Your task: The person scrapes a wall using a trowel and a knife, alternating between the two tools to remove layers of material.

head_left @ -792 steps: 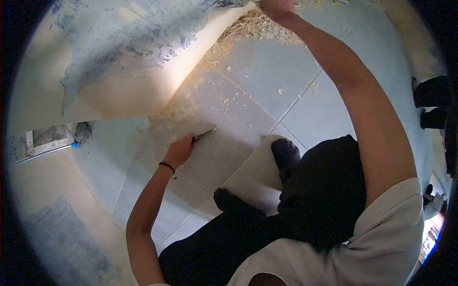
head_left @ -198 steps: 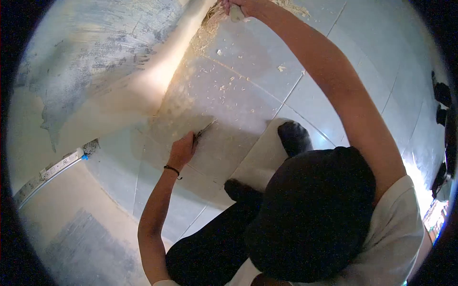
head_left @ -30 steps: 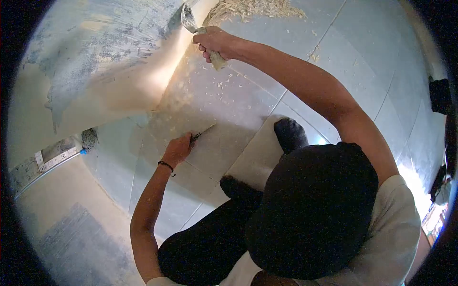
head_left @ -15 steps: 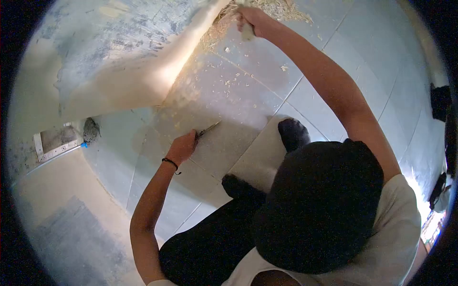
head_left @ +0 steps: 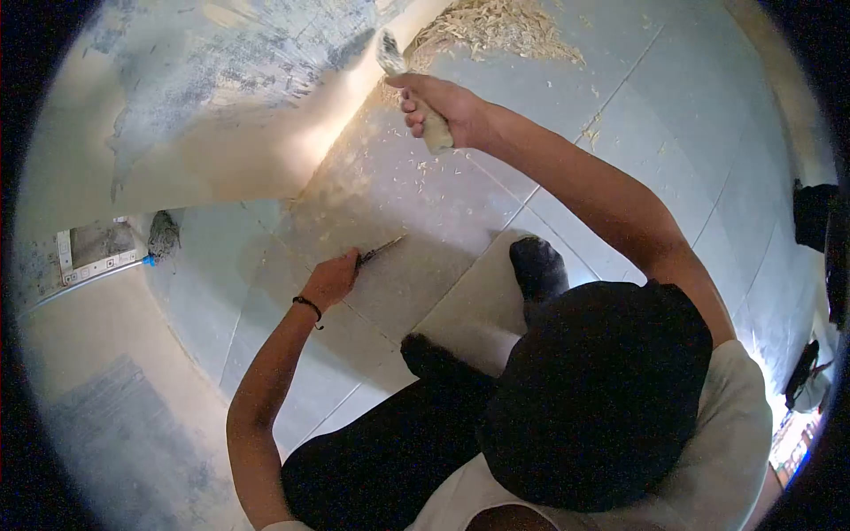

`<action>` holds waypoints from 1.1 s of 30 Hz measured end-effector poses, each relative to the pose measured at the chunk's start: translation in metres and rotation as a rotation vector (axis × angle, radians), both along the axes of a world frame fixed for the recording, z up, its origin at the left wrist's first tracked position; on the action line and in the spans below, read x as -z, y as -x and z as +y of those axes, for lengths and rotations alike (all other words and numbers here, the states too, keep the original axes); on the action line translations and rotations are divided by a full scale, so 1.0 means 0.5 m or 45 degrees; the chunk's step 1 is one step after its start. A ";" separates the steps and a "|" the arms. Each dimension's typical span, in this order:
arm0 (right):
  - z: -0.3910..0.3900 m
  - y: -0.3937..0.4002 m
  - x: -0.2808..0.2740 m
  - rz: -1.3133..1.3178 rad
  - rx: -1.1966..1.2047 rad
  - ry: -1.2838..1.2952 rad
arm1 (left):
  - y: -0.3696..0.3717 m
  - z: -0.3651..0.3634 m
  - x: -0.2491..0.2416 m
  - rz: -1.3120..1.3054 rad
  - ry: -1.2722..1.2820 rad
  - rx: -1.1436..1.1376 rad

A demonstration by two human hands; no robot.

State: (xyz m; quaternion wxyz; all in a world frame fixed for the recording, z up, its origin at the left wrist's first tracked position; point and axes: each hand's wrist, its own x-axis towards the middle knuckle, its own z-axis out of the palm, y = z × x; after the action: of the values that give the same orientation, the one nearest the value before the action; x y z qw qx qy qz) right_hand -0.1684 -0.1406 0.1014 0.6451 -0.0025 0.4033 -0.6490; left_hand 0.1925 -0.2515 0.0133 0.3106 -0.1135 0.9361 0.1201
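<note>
My right hand (head_left: pixel 445 108) is closed around the thick pale handle of a scraper (head_left: pixel 437 133). Its grey, whitish-smeared head overlaps the foot of the wall, beside a heap of shavings (head_left: pixel 500 31). Low over the floor tiles, my left hand (head_left: pixel 333 278) grips a thin dark tool (head_left: pixel 381 250) with a narrow tip, seen edge-on and pointing toward the upper right. A dark cord bracelet (head_left: pixel 307 306) circles the left wrist. Small pale flakes (head_left: pixel 425 173) lie scattered on the floor between the two hands.
The wall (head_left: pixel 239 97) is patchy blue-grey and cream, with its corner jutting out at the left. A wall box with a white frame (head_left: pixel 106 265) and a blue-ended tube sits at the far left. My dark-covered feet (head_left: pixel 538 268) rest on the tiles. Dark items (head_left: pixel 815 217) lie at the right edge.
My right hand has come back from the shavings heap toward me, and the scraper's head now shows against the wall. The left hand stays nearly in place with its tool.
</note>
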 end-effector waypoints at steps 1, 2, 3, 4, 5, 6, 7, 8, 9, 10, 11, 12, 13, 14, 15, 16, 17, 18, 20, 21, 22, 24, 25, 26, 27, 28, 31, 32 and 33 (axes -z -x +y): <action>-0.003 -0.013 -0.016 0.000 -0.017 0.009 | -0.010 -0.003 0.012 0.059 -0.007 -0.003; -0.003 -0.027 -0.032 0.001 -0.035 0.018 | -0.010 0.000 0.010 0.062 -0.007 -0.021; -0.004 -0.040 -0.039 0.002 -0.053 0.027 | -0.007 0.005 0.006 0.065 -0.007 -0.039; -0.005 -0.050 -0.043 -0.058 -0.067 0.010 | -0.002 0.007 0.001 0.071 -0.005 -0.056; -0.006 -0.059 -0.049 -0.116 -0.082 -0.005 | 0.000 0.007 0.000 0.065 -0.001 -0.042; -0.006 -0.069 -0.054 -0.174 -0.097 -0.021 | 0.001 0.006 -0.002 0.059 0.003 -0.029; -0.004 -0.077 -0.060 -0.125 -0.069 -0.046 | 0.002 0.005 -0.003 0.052 0.005 -0.017; -0.006 -0.075 -0.066 -0.125 -0.059 -0.040 | 0.002 0.004 -0.001 0.050 0.007 -0.013; -0.008 -0.074 -0.071 -0.125 -0.050 -0.036 | 0.000 0.003 0.000 0.046 0.008 -0.012; -0.010 -0.074 -0.073 -0.126 -0.044 -0.031 | -0.002 0.004 0.001 0.043 0.010 -0.012; -0.020 -0.069 -0.067 -0.086 -0.023 -0.002 | -0.009 0.002 0.008 0.113 -0.008 -0.008; -0.037 -0.052 -0.054 -0.045 -0.002 0.026 | -0.017 -0.001 0.017 0.183 -0.026 -0.003; -0.056 -0.031 -0.043 -0.004 0.021 0.055 | -0.023 -0.004 0.026 0.254 -0.043 0.003; -0.078 -0.002 -0.031 0.122 0.066 0.076 | -0.018 -0.002 0.021 0.194 -0.040 -0.015; -0.110 0.043 -0.009 0.047 0.134 0.034 | -0.008 0.001 0.010 0.134 -0.036 -0.034; -0.131 0.071 0.008 -0.029 0.201 -0.007 | -0.002 0.005 0.002 0.073 -0.031 -0.054; -0.126 0.072 0.008 0.036 0.179 -0.004 | -0.001 0.010 0.000 0.053 -0.023 -0.071; -0.116 0.075 0.009 0.100 0.162 0.002 | 0.001 0.013 -0.003 0.033 -0.012 -0.083; -0.099 0.053 0.003 0.155 0.136 -0.007 | 0.002 0.007 -0.005 0.053 -0.014 -0.074; -0.079 0.008 -0.010 0.145 0.121 -0.025 | -0.006 0.003 0.002 0.093 -0.031 -0.060; -0.064 -0.025 -0.020 0.136 0.102 -0.045 | -0.012 -0.001 0.012 0.135 -0.049 -0.049; -0.051 -0.053 -0.037 0.039 0.057 -0.050 | -0.027 -0.010 0.039 0.323 -0.081 -0.003; -0.051 -0.061 -0.041 -0.015 0.036 -0.051 | -0.037 -0.014 0.051 0.413 -0.094 0.020; -0.064 -0.052 -0.035 0.028 0.071 -0.007 | -0.028 -0.010 0.038 0.316 -0.081 -0.003; -0.090 -0.022 -0.022 0.070 0.107 0.038 | -0.008 -0.002 0.010 0.219 -0.065 -0.024; -0.113 0.011 -0.009 0.114 0.143 0.083 | 0.004 0.003 -0.005 0.123 -0.049 -0.044; -0.185 0.167 0.080 0.029 0.242 0.146 | -0.008 -0.002 0.011 0.167 -0.071 -0.056; -0.209 0.221 0.152 -0.063 0.146 0.197 | -0.003 -0.001 0.004 0.124 -0.063 -0.079; -0.155 0.213 0.145 0.434 0.197 0.220 | 0.005 0.004 -0.003 0.084 -0.056 -0.103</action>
State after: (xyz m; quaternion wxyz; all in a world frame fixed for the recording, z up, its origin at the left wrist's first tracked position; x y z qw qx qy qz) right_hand -0.2747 -0.2182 0.0288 0.5130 -0.1366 0.4484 -0.7191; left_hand 0.1898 -0.2497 0.0149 0.2769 -0.1405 0.9376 0.1569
